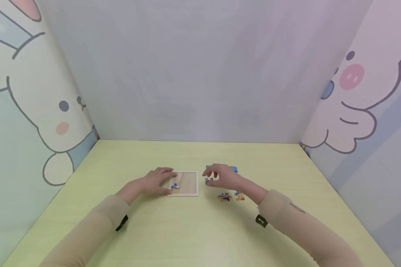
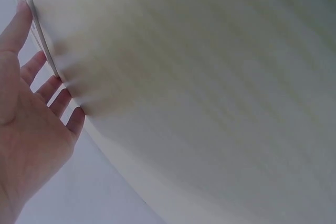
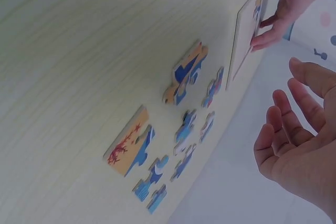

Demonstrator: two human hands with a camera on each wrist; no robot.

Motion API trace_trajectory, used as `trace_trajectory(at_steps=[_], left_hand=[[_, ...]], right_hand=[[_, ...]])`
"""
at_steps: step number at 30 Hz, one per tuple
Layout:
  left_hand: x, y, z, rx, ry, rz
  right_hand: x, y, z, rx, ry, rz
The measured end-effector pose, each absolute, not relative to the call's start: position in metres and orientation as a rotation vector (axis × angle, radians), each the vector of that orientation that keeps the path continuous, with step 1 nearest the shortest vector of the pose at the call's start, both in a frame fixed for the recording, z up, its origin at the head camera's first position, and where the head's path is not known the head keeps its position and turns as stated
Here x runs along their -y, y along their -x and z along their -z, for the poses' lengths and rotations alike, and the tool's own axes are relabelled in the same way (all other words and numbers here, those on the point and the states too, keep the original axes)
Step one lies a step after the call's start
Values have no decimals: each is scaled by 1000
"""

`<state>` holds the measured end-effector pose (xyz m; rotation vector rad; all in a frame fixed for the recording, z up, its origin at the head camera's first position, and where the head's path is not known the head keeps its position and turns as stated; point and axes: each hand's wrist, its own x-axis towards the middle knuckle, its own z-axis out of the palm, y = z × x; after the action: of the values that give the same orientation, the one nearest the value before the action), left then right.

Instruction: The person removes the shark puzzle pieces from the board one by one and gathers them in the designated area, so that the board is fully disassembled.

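A square wooden puzzle tray (image 1: 197, 185) with a pale rim lies on the table. One blue and yellow puzzle piece (image 1: 175, 187) sits in its near left corner. My left hand (image 1: 157, 181) rests on the tray's left side, fingers spread, thumb by the near corner. My right hand (image 1: 224, 176) hovers just right of the tray, fingers loosely bent, with nothing between them. Beneath and beside it lie several loose puzzle pieces; the right wrist view shows an orange piece with red coral (image 3: 126, 142) and an orange and blue piece (image 3: 186, 74).
The loose pieces lie apart on the light yellow table (image 1: 187, 230), to the right of the tray. A plain pale wall (image 1: 200, 74) stands behind, and side panels with a cartoon rabbit (image 1: 50, 100) and a cartoon pig (image 1: 364, 85) flank the table.
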<state>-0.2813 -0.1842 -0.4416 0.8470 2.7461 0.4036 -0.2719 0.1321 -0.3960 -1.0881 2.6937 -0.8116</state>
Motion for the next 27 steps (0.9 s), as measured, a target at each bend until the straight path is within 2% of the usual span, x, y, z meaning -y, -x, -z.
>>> trace_trajectory(at_steps=[27], left_hand=[[189,285,439,-2715,-883,-392]], right_hand=[[-51,288,431,-2566,1011,797]])
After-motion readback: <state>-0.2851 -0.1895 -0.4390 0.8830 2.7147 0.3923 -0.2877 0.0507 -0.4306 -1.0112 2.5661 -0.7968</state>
